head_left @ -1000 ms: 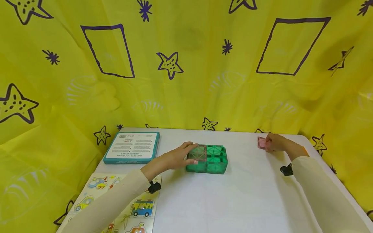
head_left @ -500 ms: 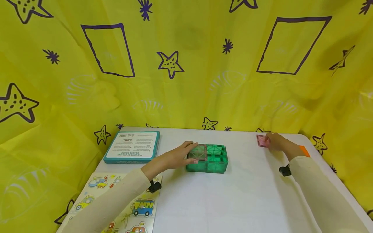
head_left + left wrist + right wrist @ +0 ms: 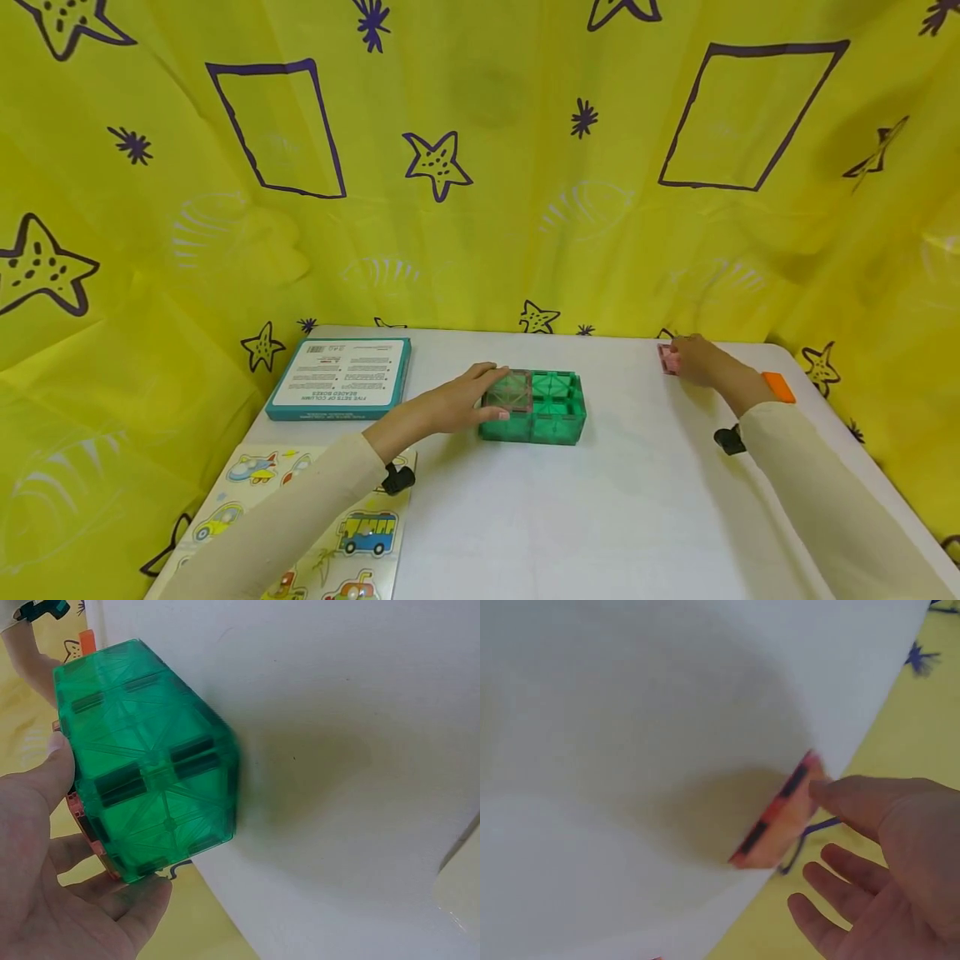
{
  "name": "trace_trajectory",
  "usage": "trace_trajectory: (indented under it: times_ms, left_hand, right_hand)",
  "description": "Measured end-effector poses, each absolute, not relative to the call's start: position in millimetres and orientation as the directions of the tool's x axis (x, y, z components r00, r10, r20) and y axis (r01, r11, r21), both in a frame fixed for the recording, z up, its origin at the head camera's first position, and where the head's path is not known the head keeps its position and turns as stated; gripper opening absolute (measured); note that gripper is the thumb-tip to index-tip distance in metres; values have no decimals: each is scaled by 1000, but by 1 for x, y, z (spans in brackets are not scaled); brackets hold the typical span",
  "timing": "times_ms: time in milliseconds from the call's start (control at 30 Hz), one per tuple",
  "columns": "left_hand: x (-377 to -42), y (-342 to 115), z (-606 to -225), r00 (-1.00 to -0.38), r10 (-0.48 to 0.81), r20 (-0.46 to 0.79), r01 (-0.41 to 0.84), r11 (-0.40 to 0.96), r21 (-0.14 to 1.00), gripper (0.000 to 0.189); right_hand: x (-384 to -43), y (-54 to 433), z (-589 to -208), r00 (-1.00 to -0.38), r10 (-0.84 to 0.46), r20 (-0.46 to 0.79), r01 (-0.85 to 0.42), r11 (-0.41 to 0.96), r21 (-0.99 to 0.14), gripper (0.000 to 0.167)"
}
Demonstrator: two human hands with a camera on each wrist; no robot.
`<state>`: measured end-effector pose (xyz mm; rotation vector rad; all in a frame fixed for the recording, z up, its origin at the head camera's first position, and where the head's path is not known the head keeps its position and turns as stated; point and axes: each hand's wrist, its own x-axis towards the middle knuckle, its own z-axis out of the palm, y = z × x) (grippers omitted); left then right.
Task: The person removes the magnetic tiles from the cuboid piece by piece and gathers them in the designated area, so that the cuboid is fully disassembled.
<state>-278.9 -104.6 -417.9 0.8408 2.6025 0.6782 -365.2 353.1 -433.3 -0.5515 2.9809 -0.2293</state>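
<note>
A translucent green block (image 3: 557, 417) built of square magnetic tiles sits on the white table, with a pinkish-red magnetic tile (image 3: 512, 392) lying over its top left part. My left hand (image 3: 463, 403) grips the block's left end, thumb at the near side and fingers behind, as the left wrist view also shows. Towards the back right, my right hand (image 3: 699, 363) pinches a pink magnetic tile (image 3: 784, 814) near the far table edge. In the right wrist view the thumb (image 3: 847, 799) presses one face of this tile; whatever finger backs it is hidden.
An orange piece (image 3: 779, 387) lies beside my right forearm. At the left are a teal-edged box (image 3: 337, 379) with a printed white label and a vehicle picture puzzle board (image 3: 315, 533), partly under my left sleeve. A yellow patterned curtain (image 3: 495, 225) hangs round the table.
My right hand has shifted slightly left and away with the pink tile, leaving the orange piece more fully in sight. The left hand and green block have stayed in place.
</note>
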Motion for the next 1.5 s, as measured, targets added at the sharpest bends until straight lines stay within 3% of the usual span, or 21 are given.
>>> trace_trajectory:
  times_ms: [100,267,600,833,1200,1500]
  left_hand:
    - [-279,-105,-418,-779,607,-159,452,719,527,81]
    - [-279,-104,-418,-782,601,-164,445,723,529,81]
    - [-279,-104,-416,-783,599,-168,442,725,527,82]
    - [-279,-104,-416,-781,602,-167,449,726,520,82]
    - [-281,-104,-416,-775,612,-160,469,726,504,82]
    - [-281,-103,-416,-780,603,-168,458,733,503,82]
  right_hand:
    - [-359,334,-425,-917,-395,-55,-373,897,-235,40]
    - [-336,295,-405,-894,-423,-147,-333,847,-415,61]
    - [-296,243,-398,-838,-494,-231,-285,758,-587,72]
    - [-281,222,-406,-835,-501,-227,-268,731,-627,78]
    - [-277,218,-418,-852,-491,-179,-258,693,-673,69]
    - [-274,226,-417,-868,-470,-158,-271,718,-642,65]
